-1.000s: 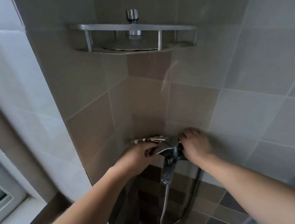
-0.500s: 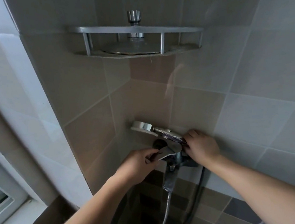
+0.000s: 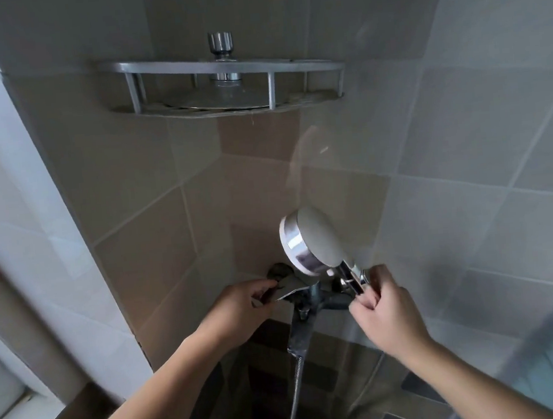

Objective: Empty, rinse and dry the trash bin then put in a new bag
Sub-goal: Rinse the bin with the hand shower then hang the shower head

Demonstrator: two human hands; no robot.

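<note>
- Tiled shower corner (image 3: 463, 146); a metal corner shelf (image 3: 220, 80) hangs high above the mixer tap (image 3: 305, 302).
- Trash bin: nowhere in view, so its place cannot be told. Judging by the setup, rinsing has not begun; drying and bagging remain.
- Hand shower (image 3: 311, 239), just above-right of the tap: long axis slants up-left, face turned left.
- Right hand (image 3: 383, 313) curls round its handle.
- Left hand (image 3: 243, 307) grips the tap lever.

1. A home bathroom's shower corner: beige and grey wall tiles (image 3: 138, 174) fill the frame.
2. A metal corner shelf (image 3: 219, 67) sits at upper centre.
3. A chrome mixer tap (image 3: 309, 298), handheld shower head (image 3: 311, 239) and hose (image 3: 296, 394) occupy lower centre.
</note>
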